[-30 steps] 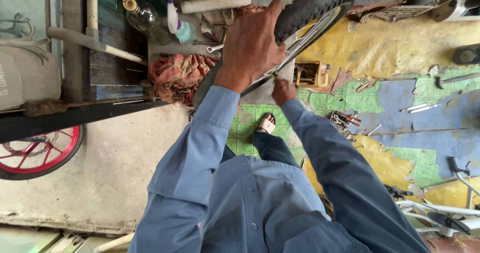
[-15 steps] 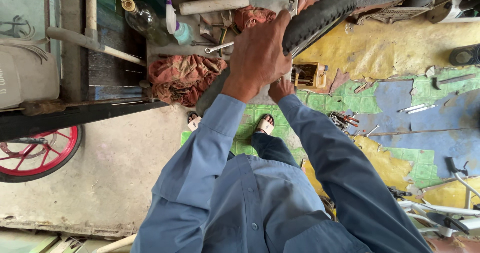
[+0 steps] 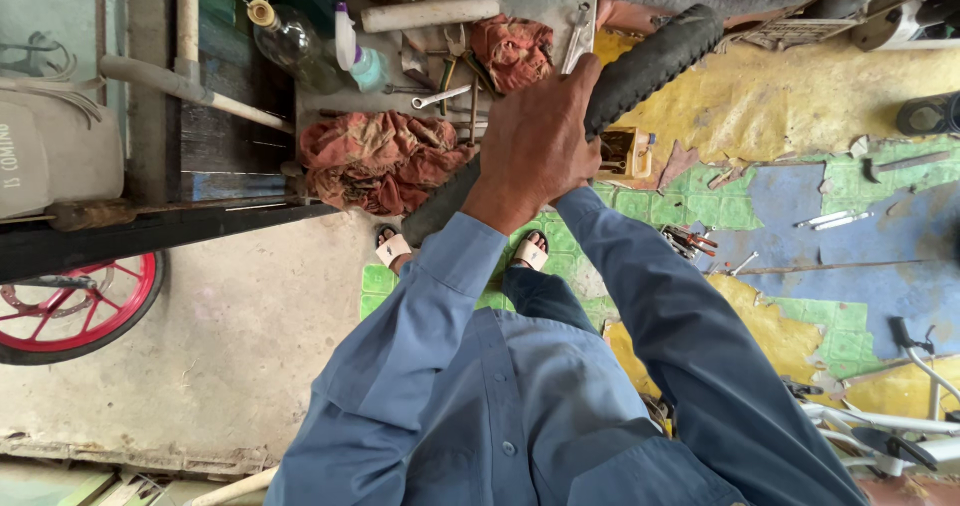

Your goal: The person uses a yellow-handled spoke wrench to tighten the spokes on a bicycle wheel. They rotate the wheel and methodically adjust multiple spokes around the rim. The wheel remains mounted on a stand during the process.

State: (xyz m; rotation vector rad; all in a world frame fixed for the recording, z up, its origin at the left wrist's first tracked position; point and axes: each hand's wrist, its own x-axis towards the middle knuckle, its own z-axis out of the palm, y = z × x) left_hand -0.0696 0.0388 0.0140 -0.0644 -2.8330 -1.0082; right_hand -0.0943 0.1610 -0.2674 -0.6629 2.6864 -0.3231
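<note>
A black knobbly tyre (image 3: 650, 61) runs slantwise in front of me, from near my feet up to the top right. My left hand (image 3: 535, 141) lies over its middle with the fingers wrapped round the tread. My right sleeve (image 3: 640, 296) reaches in under the left hand. The right hand itself is hidden behind the left hand and the tyre, so its grip cannot be made out. My sandalled feet (image 3: 530, 253) stand on a green patch of floor below the tyre.
A low bench (image 3: 530, 6) behind the tyre bears red rags (image 3: 375, 156), spanners (image 3: 440, 96), pliers, bottles (image 3: 280, 36) and a white tube. A red-rimmed wheel (image 3: 75, 311) stands at left. Loose tools (image 3: 690, 241) lie on the painted floor; white bicycle parts (image 3: 900, 431) sit at lower right.
The tyre has swung lower and now lies slantwise under my left hand. My right hand, seen below the left earlier, is now covered by it.
</note>
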